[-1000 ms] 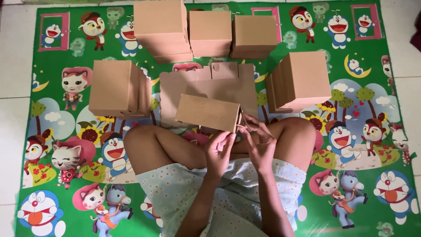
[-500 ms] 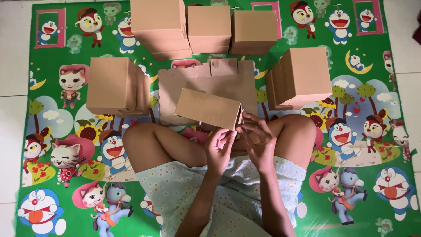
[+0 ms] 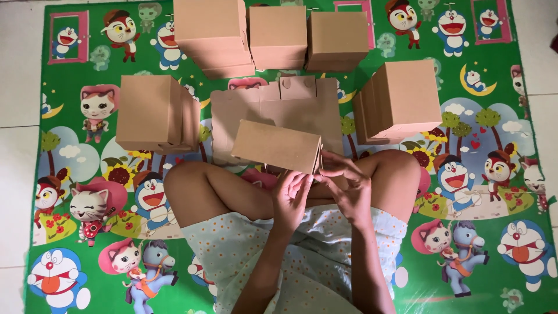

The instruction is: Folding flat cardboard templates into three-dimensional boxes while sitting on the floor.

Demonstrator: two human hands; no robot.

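Observation:
I sit cross-legged on a green cartoon play mat (image 3: 87, 232). Both hands hold a brown cardboard box (image 3: 276, 146) above my knees, its long side turned toward me. My left hand (image 3: 290, 197) grips it from underneath near the middle. My right hand (image 3: 347, 186) pinches the box's right end, fingers on the end flap. A stack of flat unfolded cardboard blanks (image 3: 273, 107) lies on the mat just beyond the box.
Folded brown boxes stand around me: a group at the left (image 3: 151, 113), a group at the right (image 3: 401, 102), and three stacks along the far edge (image 3: 212, 35) (image 3: 278, 36) (image 3: 338, 39). White floor tiles (image 3: 14, 145) border the mat.
The box has tilted slightly and shifted a little; my right-hand fingers have moved along its right end flap. The stacks around me have not moved.

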